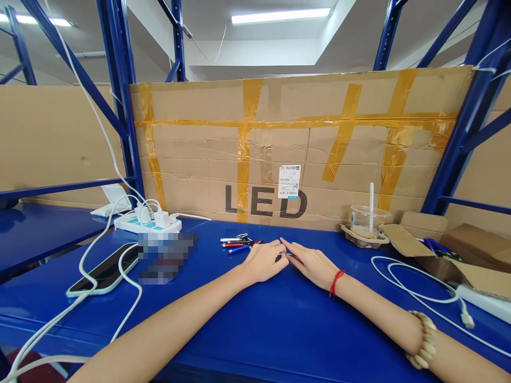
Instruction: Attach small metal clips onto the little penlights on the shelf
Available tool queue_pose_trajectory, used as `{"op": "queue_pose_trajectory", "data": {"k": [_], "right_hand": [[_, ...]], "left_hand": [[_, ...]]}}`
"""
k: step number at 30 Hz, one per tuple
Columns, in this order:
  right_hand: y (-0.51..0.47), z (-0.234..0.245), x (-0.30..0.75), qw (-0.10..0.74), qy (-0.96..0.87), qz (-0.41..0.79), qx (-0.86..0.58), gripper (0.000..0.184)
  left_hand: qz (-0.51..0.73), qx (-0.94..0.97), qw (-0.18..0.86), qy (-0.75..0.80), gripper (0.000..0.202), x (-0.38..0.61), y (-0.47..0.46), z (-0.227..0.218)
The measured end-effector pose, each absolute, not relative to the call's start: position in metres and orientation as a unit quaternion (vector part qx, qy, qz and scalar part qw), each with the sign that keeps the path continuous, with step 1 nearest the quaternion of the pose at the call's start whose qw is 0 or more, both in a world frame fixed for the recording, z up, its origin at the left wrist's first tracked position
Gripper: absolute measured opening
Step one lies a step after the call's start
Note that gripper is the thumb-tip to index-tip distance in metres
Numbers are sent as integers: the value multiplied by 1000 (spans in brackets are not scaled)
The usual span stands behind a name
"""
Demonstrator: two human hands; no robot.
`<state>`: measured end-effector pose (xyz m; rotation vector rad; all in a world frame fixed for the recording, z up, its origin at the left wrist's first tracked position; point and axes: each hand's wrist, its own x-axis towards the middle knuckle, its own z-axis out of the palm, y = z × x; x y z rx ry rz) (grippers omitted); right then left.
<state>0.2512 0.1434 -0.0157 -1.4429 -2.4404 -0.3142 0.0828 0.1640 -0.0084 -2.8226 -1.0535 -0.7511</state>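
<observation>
Above the middle of the blue tabletop, my left hand [264, 260] and my right hand [315, 261] meet at the fingertips. The left fingers are curled closed around something small and dark, mostly hidden. My right fingers are long and pressed together, with the tips against the left hand. A short shiny sliver [289, 254] shows between the two hands; its kind cannot be made out. Just left of my left hand lie several slim pen-like pieces: a silver one [229, 240], a red one [235, 245] and a blue one [239, 249].
At left, a phone [109, 268] lies under white cables beside a power strip [147, 223]. A plastic cup [365, 218] with a straw sits in a carrier at back right. An open cardboard box [435, 263] and a coiled white cable [415, 287] are at right. Taped cardboard [199, 159] stands behind.
</observation>
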Motion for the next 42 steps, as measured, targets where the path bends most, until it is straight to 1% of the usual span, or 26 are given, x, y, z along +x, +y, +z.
{"op": "queue_pose_trajectory", "data": {"k": [5, 9, 12, 16, 19, 22, 24, 28, 35, 39, 42], "right_hand": [[142, -13, 250, 126, -854, -135, -486, 41], [143, -17, 251, 152, -859, -136, -470, 38], [143, -17, 249, 162, -868, -109, -457, 31], [141, -13, 244, 132, -867, -81, -474, 21], [139, -10, 242, 109, -864, -77, -485, 19], [139, -9, 241, 105, -862, -80, -489, 18], [140, -10, 242, 121, -864, -73, -483, 17], [141, -12, 244, 183, -869, -42, -458, 18], [144, -16, 246, 254, -849, 1, -463, 25], [149, -19, 252, 293, -835, 52, -463, 32], [154, -21, 256, 324, -809, 122, -474, 38]], "left_hand": [[-249, -914, 13, -320, 19, 81, 164, -8], [-247, -912, 16, -327, 20, 80, 164, -9], [-250, -915, 1, -315, 24, 79, 164, -9], [-235, -921, -10, -310, 25, 78, 164, -9], [-228, -923, -11, -310, 25, 78, 164, -9], [-227, -925, -8, -305, 26, 78, 164, -10], [-229, -924, -3, -306, 25, 79, 164, -10], [-239, -921, 3, -307, 23, 80, 165, -11], [-259, -913, 13, -314, 26, 81, 168, -12], [-271, -893, -12, -360, 26, 81, 168, -11], [-268, -881, -19, -388, 26, 81, 168, -10]]}}
